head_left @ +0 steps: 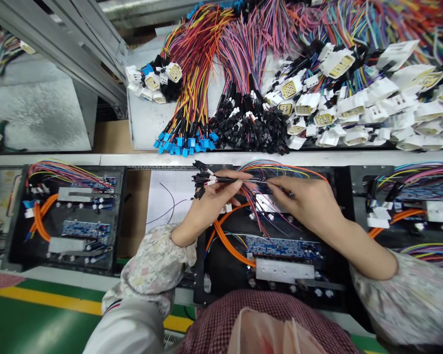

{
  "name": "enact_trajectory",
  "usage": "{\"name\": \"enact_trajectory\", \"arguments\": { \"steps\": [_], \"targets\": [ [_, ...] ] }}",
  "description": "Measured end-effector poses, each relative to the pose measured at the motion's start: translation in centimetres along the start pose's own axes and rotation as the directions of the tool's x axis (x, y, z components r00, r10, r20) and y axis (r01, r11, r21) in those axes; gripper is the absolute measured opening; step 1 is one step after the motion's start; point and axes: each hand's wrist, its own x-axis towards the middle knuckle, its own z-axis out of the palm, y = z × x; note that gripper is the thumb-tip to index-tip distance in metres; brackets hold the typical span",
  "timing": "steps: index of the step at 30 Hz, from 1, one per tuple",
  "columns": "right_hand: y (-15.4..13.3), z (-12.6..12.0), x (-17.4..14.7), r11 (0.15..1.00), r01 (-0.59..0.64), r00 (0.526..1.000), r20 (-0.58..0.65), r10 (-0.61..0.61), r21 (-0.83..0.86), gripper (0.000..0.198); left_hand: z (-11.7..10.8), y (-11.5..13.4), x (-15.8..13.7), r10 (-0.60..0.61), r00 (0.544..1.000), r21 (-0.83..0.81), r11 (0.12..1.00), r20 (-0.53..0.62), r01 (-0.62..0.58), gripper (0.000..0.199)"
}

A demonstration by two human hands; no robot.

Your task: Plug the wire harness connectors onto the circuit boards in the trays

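Note:
My left hand (216, 194) is closed around a small bundle of wire harnesses (203, 179) with black connectors sticking out to its left. Pink, purple and dark wire ends (254, 206) hang down to the right of that hand. With thumb and fingers pinched, my right hand (299, 196) grips thin wires of the same bundle. Both hands are above a black tray (221, 270) holding blue circuit boards (286, 250), silver metal bars (285, 270) and thick orange cables (229, 248). The wire tips between my right fingers are too small to make out.
Behind the tray, a shelf holds harness piles with blue connectors (186, 142), black connectors (251, 123) and white connectors (350, 108). Similar trays stand to the left (118, 221) and right (360, 196). White paper (166, 196) with loose wires lies left of my hands. A metal post (92, 44) rises at upper left.

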Motion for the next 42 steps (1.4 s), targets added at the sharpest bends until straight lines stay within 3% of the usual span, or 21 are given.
{"name": "enact_trajectory", "arguments": {
  "steps": [26, 42],
  "targets": [
    [0.05, -0.21, 0.10, 0.999, -0.005, 0.999, 0.043, 0.003, 0.050, 0.027, -0.15, 0.00, 0.37, 0.063, 0.997, -0.001, 0.998, 0.045, -0.063, 0.018],
    [0.26, -0.26, 0.28, 0.998, 0.010, 0.998, 0.054, -0.014, 0.067, 0.027, -0.09, 0.12, 0.05, 0.022, 0.999, 0.026, 0.999, 0.040, -0.023, 0.022]
  ]
}}
